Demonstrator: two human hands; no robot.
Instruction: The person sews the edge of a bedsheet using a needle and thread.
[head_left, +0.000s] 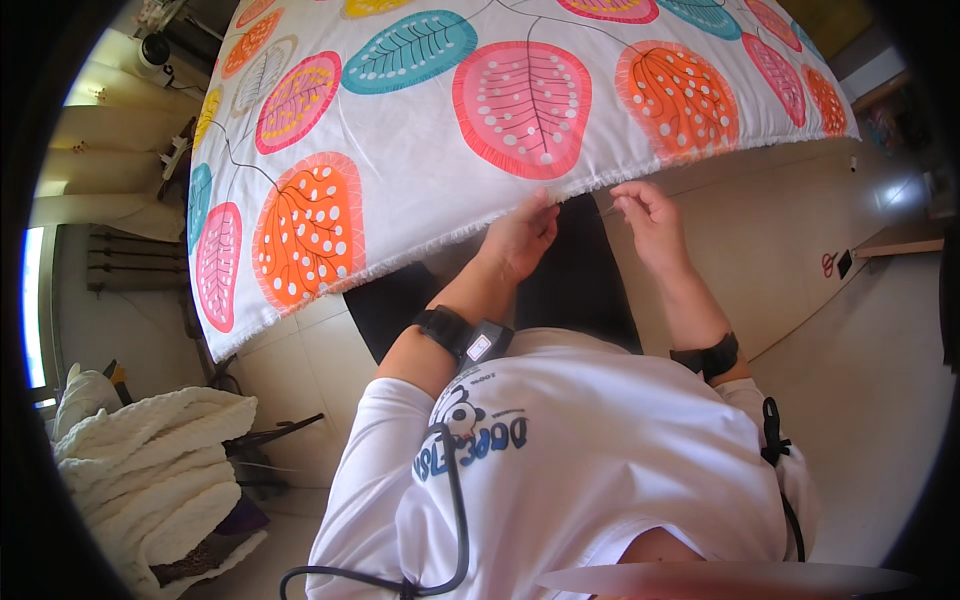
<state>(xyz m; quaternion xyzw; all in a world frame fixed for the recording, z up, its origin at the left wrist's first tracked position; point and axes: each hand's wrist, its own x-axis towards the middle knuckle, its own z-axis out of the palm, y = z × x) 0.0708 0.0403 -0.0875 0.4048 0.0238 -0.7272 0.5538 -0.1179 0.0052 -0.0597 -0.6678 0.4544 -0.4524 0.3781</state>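
A large white cloth (420, 180) printed with orange, pink, teal and yellow leaf shapes spreads before me, its near edge frayed. My left hand (521, 236) pinches that fringed edge near its middle, with the thumb on top and the other fingers curled below. To the right, just off the fringe, my right hand (651, 217) is raised with thumb and fingertips pinched together. A faint thin strand shows at those fingertips; whether it is thread or a needle is too small to tell. Beneath the edge, my black-clad legs (577, 277) show partly.
On the tiled floor at right lie red-handled scissors (828, 264) beside a small black object (845, 264). A wooden ledge (900, 238) juts in there. A cream plush blanket (150, 480) is heaped at lower left, near a black metal stand (277, 431). A black cable (457, 510) crosses my shirt.
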